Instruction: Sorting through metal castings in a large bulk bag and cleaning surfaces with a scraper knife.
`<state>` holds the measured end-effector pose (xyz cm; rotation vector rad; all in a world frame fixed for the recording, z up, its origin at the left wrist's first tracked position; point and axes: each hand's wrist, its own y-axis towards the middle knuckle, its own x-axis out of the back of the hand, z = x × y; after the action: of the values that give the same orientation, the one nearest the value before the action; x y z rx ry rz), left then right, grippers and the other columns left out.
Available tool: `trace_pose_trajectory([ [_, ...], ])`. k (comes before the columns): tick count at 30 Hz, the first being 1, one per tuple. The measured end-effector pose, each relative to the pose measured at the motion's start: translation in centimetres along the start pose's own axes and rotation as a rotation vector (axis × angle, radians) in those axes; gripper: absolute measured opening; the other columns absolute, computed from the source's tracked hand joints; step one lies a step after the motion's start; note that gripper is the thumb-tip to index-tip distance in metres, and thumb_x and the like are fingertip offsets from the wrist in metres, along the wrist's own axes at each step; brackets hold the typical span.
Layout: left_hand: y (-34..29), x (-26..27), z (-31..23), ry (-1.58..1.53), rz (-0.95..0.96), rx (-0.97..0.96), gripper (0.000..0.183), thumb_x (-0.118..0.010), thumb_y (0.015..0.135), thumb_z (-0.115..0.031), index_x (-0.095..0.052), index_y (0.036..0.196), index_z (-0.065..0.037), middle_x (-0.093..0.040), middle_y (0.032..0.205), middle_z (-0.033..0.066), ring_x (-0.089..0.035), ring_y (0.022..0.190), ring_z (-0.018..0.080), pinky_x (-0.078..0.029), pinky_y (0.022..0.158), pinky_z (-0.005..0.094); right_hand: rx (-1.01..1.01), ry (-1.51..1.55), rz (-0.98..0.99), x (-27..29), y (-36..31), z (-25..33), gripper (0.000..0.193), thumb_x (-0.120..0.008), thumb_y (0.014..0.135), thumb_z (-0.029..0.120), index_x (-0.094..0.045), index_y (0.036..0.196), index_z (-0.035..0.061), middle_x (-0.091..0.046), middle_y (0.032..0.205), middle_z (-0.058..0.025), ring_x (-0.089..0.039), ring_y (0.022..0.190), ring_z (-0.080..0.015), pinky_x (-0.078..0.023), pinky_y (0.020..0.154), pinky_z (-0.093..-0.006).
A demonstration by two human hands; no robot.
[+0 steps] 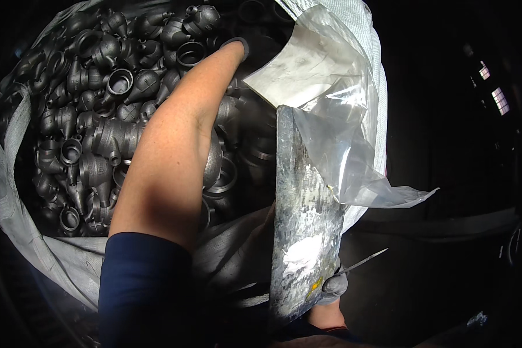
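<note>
My left arm reaches across a large white woven bag point(18, 211) full of dark grey metal castings point(101, 130). At the far side, my left hand point(242, 47) in a dark glove goes into deep shadow; only its cuff shows, and its fingers are hidden. My right hand point(333, 286), in a grey glove, is closed at the lower right edge of a worn, scuffed flat board point(307, 232). The board stands tilted at the bag's near right side. A thin pointed strip point(365, 260) sticks out beside that hand; whether it is gripped too is unclear.
Clear plastic sheeting point(354, 168) hangs over the bag's right rim and the board's upper part. A pale stiff sheet point(298, 64) lies at the far right rim. Around the bag it is very dark, with a faint curved band point(441, 225) on the right.
</note>
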<state>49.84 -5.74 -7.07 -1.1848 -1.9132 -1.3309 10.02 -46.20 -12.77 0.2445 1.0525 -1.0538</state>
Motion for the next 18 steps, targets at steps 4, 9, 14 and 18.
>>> trace_pose_trajectory([
  [4, 1.2, 1.3, 0.3, 0.025, -0.039, -0.182, 0.056, -0.052, 0.083, -0.049, -0.06, 0.12, -0.008, -0.058, 0.121, 0.0193, -0.057, 0.11, 0.0314, -0.042, 0.095, 0.0376, -0.006, 0.034, -0.034, -1.4, 0.0, 0.3, 0.089, -0.049, 0.067, -0.011, -0.021, 0.148, 0.0149, -0.056, 0.123, -0.0174, -0.063, 0.073, -0.0259, -0.049, 0.051, -0.0358],
  [9, -4.4, 3.9, -5.7, 0.032, 0.17, -0.075, 0.046, -0.051, 0.084, -0.044, -0.063, 0.116, -0.013, -0.059, 0.121, 0.0155, -0.055, 0.113, 0.0326, -0.041, 0.097, 0.0383, 0.182, 0.091, 0.298, -1.3, 1.1, 0.4, 0.058, -0.064, 0.065, 0.006, -0.051, 0.117, -0.017, -0.059, 0.114, -0.0293, -0.062, 0.102, -0.0375, -0.05, 0.09, -0.0447],
  [14, -13.0, 16.8, -6.5, -0.102, 0.207, 0.018, 0.033, -0.064, 0.08, -0.028, -0.066, 0.102, -0.003, -0.067, 0.089, 0.0132, -0.064, 0.083, 0.0214, -0.048, 0.076, 0.033, 0.15, -0.077, 0.295, -0.3, 1.6, 1.5, 0.057, -0.066, 0.064, 0.011, -0.053, 0.113, -0.0169, -0.063, 0.106, -0.0251, -0.065, 0.092, -0.0333, -0.051, 0.086, -0.0422],
  [18, -27.0, 27.3, -7.2, -0.427, 0.073, 0.191, 0.032, -0.062, 0.083, -0.015, -0.061, 0.112, 0.0, -0.061, 0.084, 0.0008, -0.05, 0.07, 0.0051, -0.042, 0.062, 0.0217, 0.08, -0.19, 0.322, -1.6, 2.1, 2.8, 0.052, -0.065, 0.067, 0.016, -0.056, 0.109, -0.0135, -0.066, 0.099, -0.0204, -0.066, 0.083, -0.0288, -0.054, 0.077, -0.0376],
])
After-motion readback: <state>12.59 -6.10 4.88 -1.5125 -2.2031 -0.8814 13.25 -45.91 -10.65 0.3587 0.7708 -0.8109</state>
